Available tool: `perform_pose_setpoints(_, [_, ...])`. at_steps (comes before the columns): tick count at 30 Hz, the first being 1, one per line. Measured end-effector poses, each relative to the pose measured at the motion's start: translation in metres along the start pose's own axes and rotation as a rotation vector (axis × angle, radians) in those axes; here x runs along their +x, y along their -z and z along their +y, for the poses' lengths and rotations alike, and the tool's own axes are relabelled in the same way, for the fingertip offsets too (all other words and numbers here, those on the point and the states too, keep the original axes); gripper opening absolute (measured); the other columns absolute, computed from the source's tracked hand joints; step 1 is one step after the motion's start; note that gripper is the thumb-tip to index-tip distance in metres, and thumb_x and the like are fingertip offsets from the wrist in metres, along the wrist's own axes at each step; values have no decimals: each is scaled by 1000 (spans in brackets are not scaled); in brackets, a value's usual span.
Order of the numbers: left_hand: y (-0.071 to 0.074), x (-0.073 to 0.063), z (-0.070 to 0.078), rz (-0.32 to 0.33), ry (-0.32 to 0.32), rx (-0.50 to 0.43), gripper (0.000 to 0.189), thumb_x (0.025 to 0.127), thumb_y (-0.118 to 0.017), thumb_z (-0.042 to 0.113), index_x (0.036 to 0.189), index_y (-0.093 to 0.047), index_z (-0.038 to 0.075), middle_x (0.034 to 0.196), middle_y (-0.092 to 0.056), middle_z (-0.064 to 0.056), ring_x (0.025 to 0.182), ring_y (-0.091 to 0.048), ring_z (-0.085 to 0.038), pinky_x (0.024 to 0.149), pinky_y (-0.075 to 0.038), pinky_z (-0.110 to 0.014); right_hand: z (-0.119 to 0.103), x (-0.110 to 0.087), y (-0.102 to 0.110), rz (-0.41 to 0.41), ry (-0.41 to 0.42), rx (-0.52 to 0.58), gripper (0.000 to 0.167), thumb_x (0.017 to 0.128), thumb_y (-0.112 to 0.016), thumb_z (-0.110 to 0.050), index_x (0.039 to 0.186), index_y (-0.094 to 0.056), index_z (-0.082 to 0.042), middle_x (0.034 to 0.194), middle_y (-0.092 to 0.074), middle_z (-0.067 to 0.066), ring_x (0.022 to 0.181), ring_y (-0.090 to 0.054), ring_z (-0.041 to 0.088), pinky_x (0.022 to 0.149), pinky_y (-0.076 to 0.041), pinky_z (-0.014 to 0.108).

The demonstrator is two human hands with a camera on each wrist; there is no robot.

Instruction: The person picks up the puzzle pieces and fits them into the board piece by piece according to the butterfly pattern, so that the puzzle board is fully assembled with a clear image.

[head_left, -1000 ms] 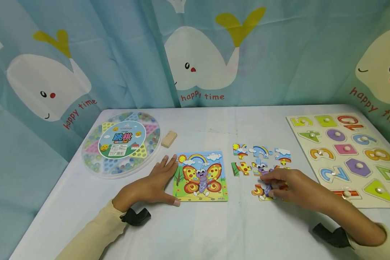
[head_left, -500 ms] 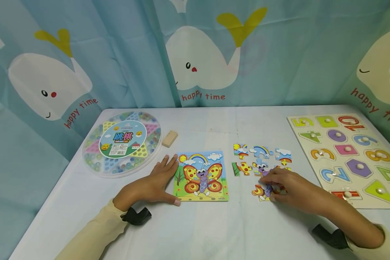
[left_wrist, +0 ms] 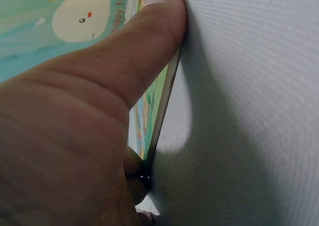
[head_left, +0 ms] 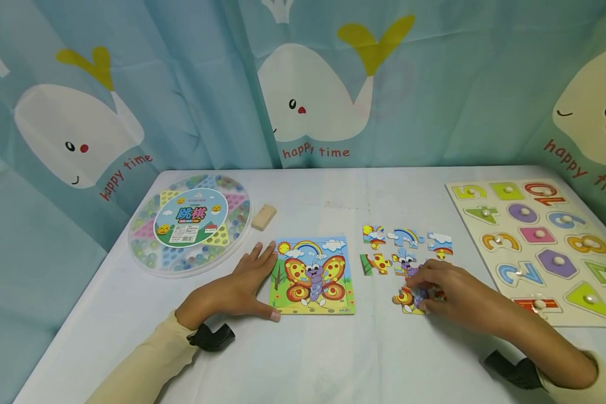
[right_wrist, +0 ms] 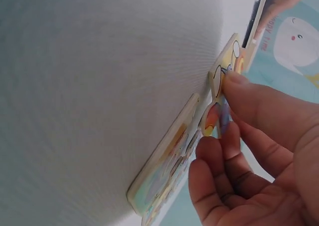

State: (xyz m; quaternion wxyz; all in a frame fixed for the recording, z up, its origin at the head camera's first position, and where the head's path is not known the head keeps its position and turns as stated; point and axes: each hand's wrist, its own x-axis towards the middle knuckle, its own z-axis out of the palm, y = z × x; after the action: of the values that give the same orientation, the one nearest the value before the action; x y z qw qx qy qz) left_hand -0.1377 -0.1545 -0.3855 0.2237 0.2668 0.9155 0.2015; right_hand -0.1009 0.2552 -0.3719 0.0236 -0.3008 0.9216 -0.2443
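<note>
My left hand point(head_left: 232, 292) rests, fingers spread, against the left side of a square butterfly picture board point(head_left: 315, 275). In the left wrist view, its thumb lies over the edge of the board point(left_wrist: 158, 106). My right hand point(head_left: 454, 289) pinches a butterfly-body puzzle piece point(head_left: 403, 299) between thumb and fingers at the bottom of a group of loose pieces. The right wrist view shows this puzzle piece point(right_wrist: 227, 59) tilted, partly hidden by the thumb. Above it lie a purple butterfly-face piece point(head_left: 405, 259) and a red-and-yellow wing piece point(head_left: 376, 263). Fingers hide other pieces.
More pieces form a back row, including a rainbow piece point(head_left: 406, 237) and a cloud piece point(head_left: 440, 243). A number-and-shape peg board point(head_left: 505, 264) lies right. At left are a round Chinese checkers set point(head_left: 189, 219) and a small wooden block point(head_left: 264, 216). A whale-print curtain point(head_left: 434, 84) stands behind.
My right hand has shifted the pinched puzzle piece slightly, and its top edge now sits a little higher. My left hand and the board have stayed in place.
</note>
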Motion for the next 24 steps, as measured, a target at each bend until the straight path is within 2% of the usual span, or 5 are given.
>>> perform_pose_setpoints(6, [0, 0, -1, 3, -5, -4, 124, 71, -81, 55, 156, -7, 5, 162, 10, -5, 145, 18, -27, 115, 4, -48, -1, 1, 0, 36, 27, 65, 32, 73, -82, 2, 94, -69, -19, 90, -55, -13, 76, -52, 2, 61, -48, 22])
perform_pose_setpoints(9, [0, 0, -1, 3, -4, -6, 124, 71, -81, 56, 156, -7, 5, 162, 11, -4, 145, 18, -27, 115, 4, -48, -1, 2, 1, 6, 22, 103, 32, 75, -80, 1, 95, -68, -20, 92, -56, -12, 77, -52, 3, 62, -48, 23])
perform_pose_setpoints(16, [-1, 0, -1, 1, 6, 3, 124, 71, -81, 56, 156, -7, 5, 162, 11, -4, 145, 18, -26, 116, 4, -48, -2, 3, 2, -79, -52, 171, 23, 81, -75, -1, 98, -69, -15, 92, -62, -12, 78, -55, 2, 65, -51, 23])
perform_pose_setpoints(24, [0, 0, 0, 3, 2, -7, 124, 70, -81, 55, 156, -7, 5, 162, 10, -4, 145, 18, -26, 116, 4, -47, -2, 4, 3, -80, 4, 265, 22, 84, -71, 3, 101, -70, -11, 91, -65, -10, 77, -58, 3, 63, -51, 22])
